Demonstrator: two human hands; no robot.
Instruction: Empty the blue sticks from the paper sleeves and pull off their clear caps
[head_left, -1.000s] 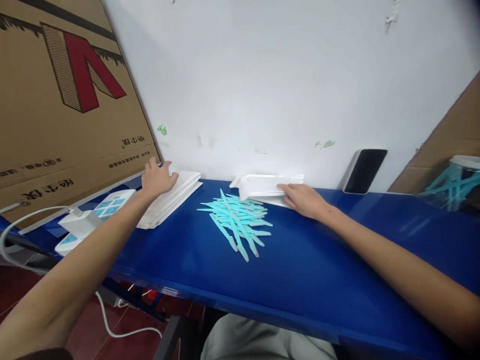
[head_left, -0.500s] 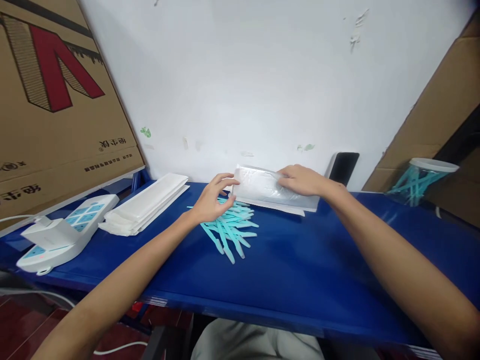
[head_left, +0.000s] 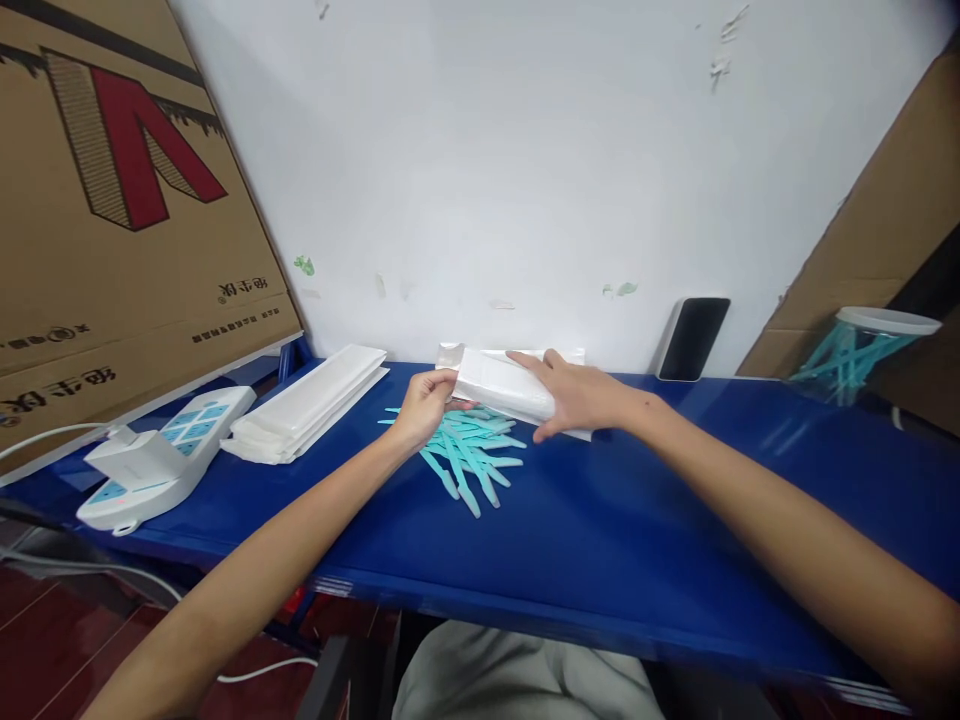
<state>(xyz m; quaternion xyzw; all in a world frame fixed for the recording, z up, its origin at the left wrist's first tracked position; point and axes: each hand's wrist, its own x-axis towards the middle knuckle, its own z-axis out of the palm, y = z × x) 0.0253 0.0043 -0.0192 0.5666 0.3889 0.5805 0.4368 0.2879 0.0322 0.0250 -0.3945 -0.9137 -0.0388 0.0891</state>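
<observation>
My left hand (head_left: 424, 405) pinches the left end of a stack of clear plastic bags (head_left: 495, 383) that is held a little above the blue table (head_left: 615, 520). My right hand (head_left: 581, 397) lies over the stack's right end, fingers spread along it, thumb below. Under both hands lies a loose heap of teal plastic sticks (head_left: 469, 450). A flat pile of white sleeves (head_left: 307, 405) lies to the left, apart from my hands.
A white power strip with a charger (head_left: 154, 458) sits at the table's left end, beneath a big cardboard sheet (head_left: 112, 200). A dark phone (head_left: 694, 338) leans on the wall. A clear jar of teal sticks (head_left: 862, 350) stands at the far right by more cardboard.
My left hand left the white pile on the left and came across to the bag stack. The stack was lifted from the table; both hands now hold it lower and closer.
</observation>
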